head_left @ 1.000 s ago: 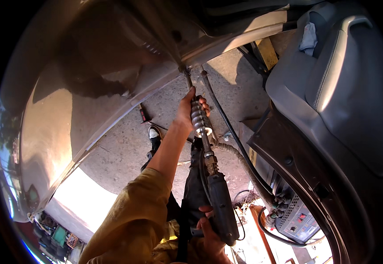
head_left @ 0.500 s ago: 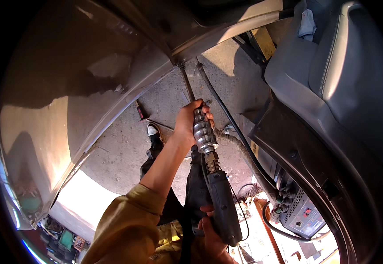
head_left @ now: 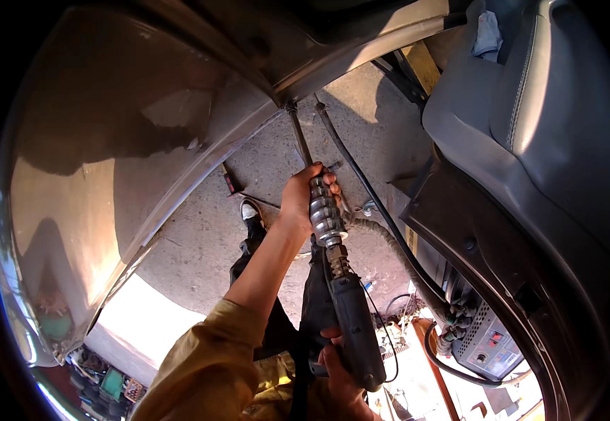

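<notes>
A slide-hammer dent puller (head_left: 329, 223) reaches from below up to the brown car panel's edge, its thin rod tip at the panel's lower seam. My left hand (head_left: 300, 198) wraps round the ribbed steel sliding weight on that rod. Lower down, my right hand (head_left: 340, 370) is closed on the black handle (head_left: 359, 330) at the tool's rear, partly hidden by it. The brown car panel (head_left: 171, 126) fills the upper left, glossy with reflections.
A black cable (head_left: 361, 175) runs beside the tool toward a grey machine with knobs (head_left: 487, 344) at lower right. The grey car seat (head_left: 564, 105) and brown door frame (head_left: 473, 238) border the right. A red-and-black-handled tool (head_left: 232, 184) lies on the concrete floor near my shoe (head_left: 249, 209).
The whole view has shifted slightly, with the scene sitting a little to the right on the left side. Both hands keep the same hold on the dent puller.
</notes>
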A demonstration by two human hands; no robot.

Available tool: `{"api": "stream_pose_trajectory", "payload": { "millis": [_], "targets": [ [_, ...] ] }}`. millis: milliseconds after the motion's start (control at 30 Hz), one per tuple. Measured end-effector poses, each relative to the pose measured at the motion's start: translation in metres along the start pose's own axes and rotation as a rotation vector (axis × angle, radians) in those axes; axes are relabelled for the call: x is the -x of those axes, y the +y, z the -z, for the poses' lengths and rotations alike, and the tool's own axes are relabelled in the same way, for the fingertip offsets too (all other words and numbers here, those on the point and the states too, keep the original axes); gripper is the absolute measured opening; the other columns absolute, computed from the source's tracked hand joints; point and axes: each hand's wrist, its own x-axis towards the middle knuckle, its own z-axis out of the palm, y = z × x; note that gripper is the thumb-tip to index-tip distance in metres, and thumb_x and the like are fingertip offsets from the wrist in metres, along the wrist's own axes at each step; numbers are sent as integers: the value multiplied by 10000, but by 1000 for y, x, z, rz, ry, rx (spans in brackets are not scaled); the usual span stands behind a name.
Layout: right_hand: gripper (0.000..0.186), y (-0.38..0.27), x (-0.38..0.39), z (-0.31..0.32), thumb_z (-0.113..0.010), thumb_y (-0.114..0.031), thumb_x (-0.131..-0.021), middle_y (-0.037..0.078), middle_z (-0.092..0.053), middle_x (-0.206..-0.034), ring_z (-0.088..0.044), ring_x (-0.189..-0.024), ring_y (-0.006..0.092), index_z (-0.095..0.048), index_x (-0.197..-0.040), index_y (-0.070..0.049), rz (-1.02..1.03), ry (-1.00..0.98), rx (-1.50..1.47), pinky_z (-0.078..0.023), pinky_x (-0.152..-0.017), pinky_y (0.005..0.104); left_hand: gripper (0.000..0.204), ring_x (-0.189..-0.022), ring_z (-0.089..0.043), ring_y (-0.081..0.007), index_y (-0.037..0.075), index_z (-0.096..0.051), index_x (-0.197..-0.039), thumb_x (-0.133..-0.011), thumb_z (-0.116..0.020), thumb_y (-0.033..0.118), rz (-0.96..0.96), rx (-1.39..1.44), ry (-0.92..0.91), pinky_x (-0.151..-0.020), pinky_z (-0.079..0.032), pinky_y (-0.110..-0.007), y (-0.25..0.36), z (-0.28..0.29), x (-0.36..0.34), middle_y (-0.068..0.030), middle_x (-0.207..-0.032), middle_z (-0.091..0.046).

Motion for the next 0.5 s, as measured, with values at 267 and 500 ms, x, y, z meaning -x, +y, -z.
{"api": "stream_pose_trajectory", "payload": {
  "millis": [267,500],
  "targets": [
    [206,-13,-3,-2,-556,120,-892,183,-611,-1111,-562,-646,132,-534,-1034,-28,4,-24,43,-472,-588,254,256,-610,-587,-193,78,-483,-873,-1033,-508,276,-101,83,-92,-517,-521,-337,28,21,-55,-63,-714,-578],
    [194,2,-7,11,-542,118,-898,177,-615,-1095,-551,-636,141,-532,-1045,-7,12,1,9,-474,-595,270,103,-696,-611,-205,60,-518,-989,-1000,-504,161,-105,-77,-93,-626,-543,-360,-17,18,-4,-89,-795,-614]
  ]
}}
